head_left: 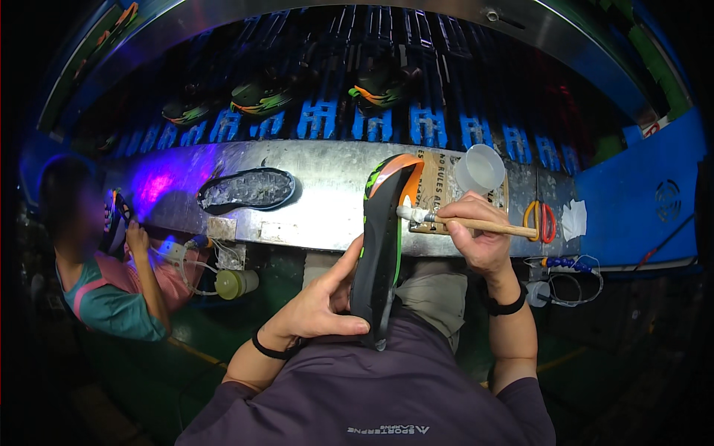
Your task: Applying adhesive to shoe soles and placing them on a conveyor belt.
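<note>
My left hand is wrapped round a black shoe sole with orange and green at its far end, holding it upright over my lap. A brush with a wooden handle lies in the closed fingers of my right hand. Its whitish bristles touch the right edge of the sole near the orange part. Just beyond my right hand stands a translucent plastic cup on a piece of cardboard. Another sole, dark-rimmed with a greyish, wet-looking inside, lies on the metal bench to the left.
The metal bench runs across in front of me. Scissors with yellow and red handles lie at its right, by a white scrap. Behind, blue holders stand in rows, with shoes among them. A co-worker sits at left.
</note>
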`<state>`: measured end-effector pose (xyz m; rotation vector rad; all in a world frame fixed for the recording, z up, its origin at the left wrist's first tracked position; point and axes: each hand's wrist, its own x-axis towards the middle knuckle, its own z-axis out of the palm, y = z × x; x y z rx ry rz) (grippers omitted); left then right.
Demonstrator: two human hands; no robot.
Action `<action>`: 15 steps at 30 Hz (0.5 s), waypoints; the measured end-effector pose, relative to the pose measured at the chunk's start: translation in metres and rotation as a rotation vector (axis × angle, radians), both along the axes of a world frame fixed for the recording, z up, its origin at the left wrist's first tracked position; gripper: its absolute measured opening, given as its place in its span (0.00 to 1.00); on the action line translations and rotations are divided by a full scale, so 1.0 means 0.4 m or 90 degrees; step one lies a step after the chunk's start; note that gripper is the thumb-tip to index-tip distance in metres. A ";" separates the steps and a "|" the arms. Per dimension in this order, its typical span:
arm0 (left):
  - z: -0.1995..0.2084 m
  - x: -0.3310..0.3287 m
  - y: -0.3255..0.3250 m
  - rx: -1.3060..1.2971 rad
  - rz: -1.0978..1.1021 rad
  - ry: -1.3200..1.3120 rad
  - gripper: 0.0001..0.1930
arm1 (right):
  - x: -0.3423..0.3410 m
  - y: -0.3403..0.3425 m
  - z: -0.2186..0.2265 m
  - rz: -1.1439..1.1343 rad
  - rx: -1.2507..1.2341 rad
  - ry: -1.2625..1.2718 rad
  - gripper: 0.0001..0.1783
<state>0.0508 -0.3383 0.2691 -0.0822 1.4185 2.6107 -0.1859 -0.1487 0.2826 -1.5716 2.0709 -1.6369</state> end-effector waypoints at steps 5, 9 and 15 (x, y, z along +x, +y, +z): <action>0.001 -0.002 0.003 -0.017 0.013 0.028 0.62 | 0.000 -0.018 0.002 -0.056 -0.045 -0.041 0.08; 0.012 0.000 0.004 0.015 0.067 -0.045 0.65 | 0.013 -0.026 0.004 -0.024 -0.025 0.010 0.08; 0.017 -0.001 -0.006 0.037 0.102 -0.070 0.67 | 0.047 -0.024 0.004 0.036 -0.013 -0.001 0.06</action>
